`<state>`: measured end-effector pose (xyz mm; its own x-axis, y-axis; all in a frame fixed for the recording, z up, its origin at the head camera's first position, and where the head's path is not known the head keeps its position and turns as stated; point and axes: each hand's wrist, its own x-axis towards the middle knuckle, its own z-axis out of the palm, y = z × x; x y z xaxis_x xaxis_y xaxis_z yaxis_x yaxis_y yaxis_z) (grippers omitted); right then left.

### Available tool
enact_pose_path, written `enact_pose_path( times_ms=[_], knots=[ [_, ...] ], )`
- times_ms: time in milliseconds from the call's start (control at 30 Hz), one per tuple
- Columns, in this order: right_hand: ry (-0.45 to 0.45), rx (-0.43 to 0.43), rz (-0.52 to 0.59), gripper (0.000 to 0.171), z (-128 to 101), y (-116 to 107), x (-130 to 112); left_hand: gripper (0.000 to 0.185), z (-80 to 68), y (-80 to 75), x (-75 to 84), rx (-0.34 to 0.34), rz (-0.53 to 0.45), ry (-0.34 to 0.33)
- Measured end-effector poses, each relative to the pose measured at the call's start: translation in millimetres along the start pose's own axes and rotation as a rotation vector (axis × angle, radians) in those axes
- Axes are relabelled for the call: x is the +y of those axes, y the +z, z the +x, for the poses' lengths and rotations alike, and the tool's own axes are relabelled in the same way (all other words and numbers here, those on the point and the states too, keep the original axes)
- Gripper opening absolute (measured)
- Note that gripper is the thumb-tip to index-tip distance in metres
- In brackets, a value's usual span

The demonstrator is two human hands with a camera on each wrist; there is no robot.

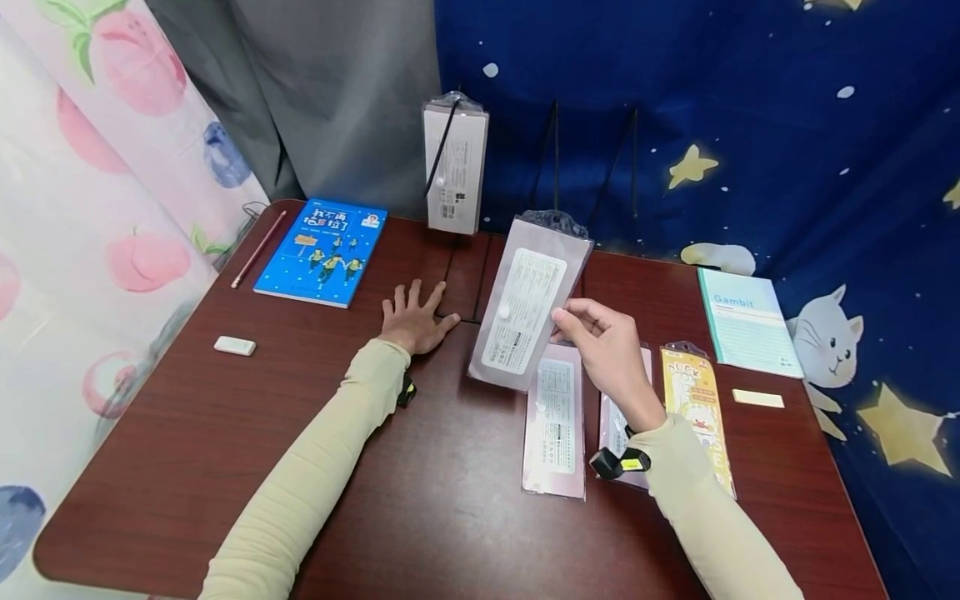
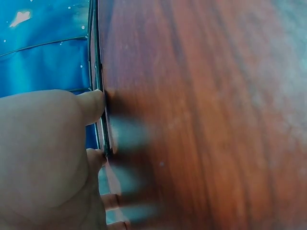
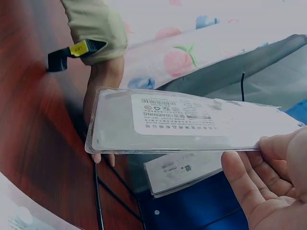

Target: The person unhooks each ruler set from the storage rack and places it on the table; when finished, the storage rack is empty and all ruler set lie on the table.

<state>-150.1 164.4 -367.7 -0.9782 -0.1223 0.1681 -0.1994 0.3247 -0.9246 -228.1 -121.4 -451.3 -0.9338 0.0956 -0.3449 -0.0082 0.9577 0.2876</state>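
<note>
1. A person's right hand (image 1: 609, 346) is lifting one clear plastic pouch (image 1: 525, 304) above the tabletop (image 1: 225, 433), its grip pinching the pouch's right edge between thumb and fingers (image 3: 249, 187); the pouch is hanging tilted, printed label facing the camera.
2. The left hand (image 1: 416, 321) is resting flat on the tabletop, its grip spread and holding nothing, just left of the raised pouch.
3. Three more packets are lying side by side beneath the right forearm: two pale pink ones (image 1: 555, 421) and one yellow packet (image 1: 697, 408).
4. A fifth packet, white (image 1: 454, 167), is standing upright at the far edge against the curtain.
5. Two books are sitting on the tabletop: a blue one (image 1: 322, 250) at far left and a green notebook (image 1: 746, 321) at right.
6. One pencil (image 1: 258, 247) is lying beside the blue book.
7. Two erasers are lying well apart: a white one (image 1: 235, 345) at left and a cream one (image 1: 757, 398) at right.
</note>
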Motion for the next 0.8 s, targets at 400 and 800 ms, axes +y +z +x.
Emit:
enact_pose_path(
  times_ms=[400, 800],
  knots=[
    [0.044, -0.075, -0.076, 0.023, -23.8, 10.1, 7.1, 0.073, 1.4, 0.9, -1.8, -0.003, -0.001, -0.005],
    [0.159, -0.163, -0.015, 0.024, -36.5, 35.0, 37.3, 0.074, 2.3, 0.3, 0.8, 0.006, 0.009, -0.002]
  ],
)
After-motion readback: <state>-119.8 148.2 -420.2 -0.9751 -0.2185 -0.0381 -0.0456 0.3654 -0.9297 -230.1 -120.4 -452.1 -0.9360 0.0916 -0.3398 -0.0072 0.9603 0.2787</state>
